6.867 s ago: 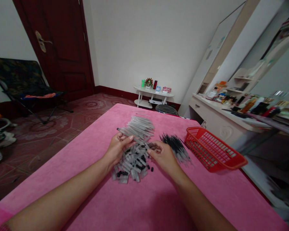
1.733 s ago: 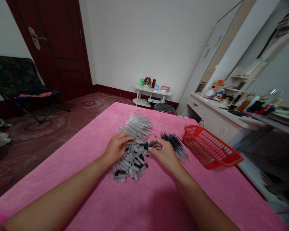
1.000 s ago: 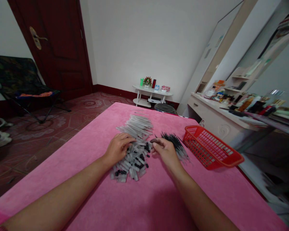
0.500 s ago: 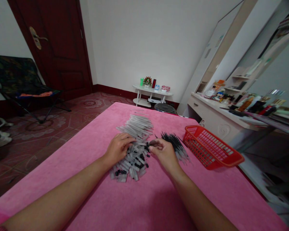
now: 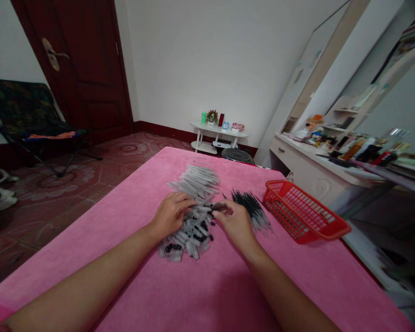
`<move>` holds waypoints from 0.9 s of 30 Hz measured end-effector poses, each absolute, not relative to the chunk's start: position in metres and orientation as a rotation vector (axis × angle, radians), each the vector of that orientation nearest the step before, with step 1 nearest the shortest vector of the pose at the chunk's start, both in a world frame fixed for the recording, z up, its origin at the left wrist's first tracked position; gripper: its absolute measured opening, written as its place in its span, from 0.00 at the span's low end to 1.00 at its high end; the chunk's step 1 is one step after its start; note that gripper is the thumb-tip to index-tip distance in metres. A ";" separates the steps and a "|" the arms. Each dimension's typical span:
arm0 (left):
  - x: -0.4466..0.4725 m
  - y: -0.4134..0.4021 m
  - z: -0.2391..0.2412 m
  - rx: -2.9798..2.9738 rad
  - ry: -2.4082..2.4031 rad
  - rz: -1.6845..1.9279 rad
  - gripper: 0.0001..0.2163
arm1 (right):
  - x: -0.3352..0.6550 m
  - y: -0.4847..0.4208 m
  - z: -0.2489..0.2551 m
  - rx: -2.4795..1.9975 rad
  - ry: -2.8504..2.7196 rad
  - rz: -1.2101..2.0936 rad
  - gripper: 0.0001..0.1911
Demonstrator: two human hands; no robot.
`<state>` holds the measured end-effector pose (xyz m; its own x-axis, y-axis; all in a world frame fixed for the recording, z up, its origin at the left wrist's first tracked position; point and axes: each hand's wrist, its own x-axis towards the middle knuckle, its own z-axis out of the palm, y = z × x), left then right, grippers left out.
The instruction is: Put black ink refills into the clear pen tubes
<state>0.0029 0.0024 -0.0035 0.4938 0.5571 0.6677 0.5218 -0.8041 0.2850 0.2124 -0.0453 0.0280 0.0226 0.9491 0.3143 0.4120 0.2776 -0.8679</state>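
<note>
On the pink cloth, my left hand (image 5: 171, 215) is closed at the left of a heap of clear pen caps (image 5: 191, 243). Its fingertips point inward, and what they grip is hidden. My right hand (image 5: 235, 220) pinches a small black plug (image 5: 213, 208) between thumb and forefinger, above the heap's right edge. Small black plugs (image 5: 173, 247) lie mixed among the caps. Beyond the hands spreads a pile of clear pen barrels (image 5: 198, 180). Thin pen refills with black ink (image 5: 251, 206) lie just right of my right hand.
A red plastic basket (image 5: 304, 216) stands on the pink-covered table (image 5: 124, 272) at the right. Past its right edge is a dresser (image 5: 311, 170) crowded with bottles. A low white stand (image 5: 221, 131) is by the back wall, and a folding chair (image 5: 24, 124) is at left.
The right fingertips have shifted slightly at the black plug. Both hands otherwise keep nearly the same place, and the piles look unchanged.
</note>
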 end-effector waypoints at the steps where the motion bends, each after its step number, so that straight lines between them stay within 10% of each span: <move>1: 0.003 0.002 -0.004 2.684 0.963 1.221 0.12 | 0.212 -0.045 0.028 -1.302 -1.576 0.663 0.05; 13: 0.008 -0.006 0.003 2.755 0.909 1.236 0.11 | 0.216 -0.047 0.019 -1.442 -1.708 0.576 0.22; 27: 0.006 -0.003 0.002 2.718 0.942 1.223 0.10 | 0.220 -0.047 0.022 -1.438 -1.826 0.512 0.11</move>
<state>0.0061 -0.0033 0.0016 0.5124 0.5304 0.6753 0.5175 -0.8183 0.2501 0.2202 -0.0466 0.0223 -0.0947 0.9476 0.3050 0.6508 0.2908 -0.7013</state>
